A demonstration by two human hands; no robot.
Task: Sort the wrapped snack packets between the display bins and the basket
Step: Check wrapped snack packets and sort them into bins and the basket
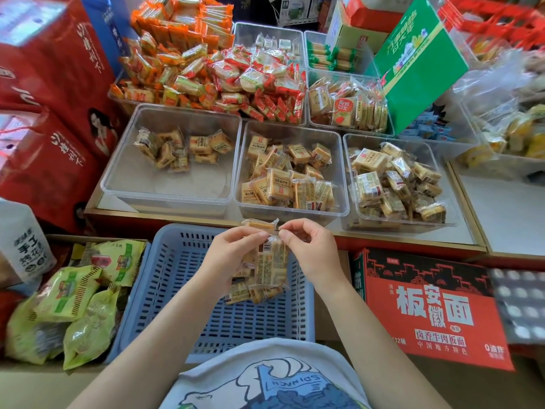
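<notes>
Midway, I judged: both my left hand [228, 255] and right hand [309, 250] pinched one biscuit packet [272, 261] above the blue basket [182, 278], few packets below, clear bins [174, 199] beyond part-filled.

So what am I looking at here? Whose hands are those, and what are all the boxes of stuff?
There is no machine here, just a person. The one picture comes from a camera worn on their head, looking down, so you see their own arms. The left hand and right hand together pinch a wrapped snack packet above a blue basket, which has a few packets in it. Ahead, on a counter, sit clear bins: the left bin has few packets, the middle bin more.
</notes>
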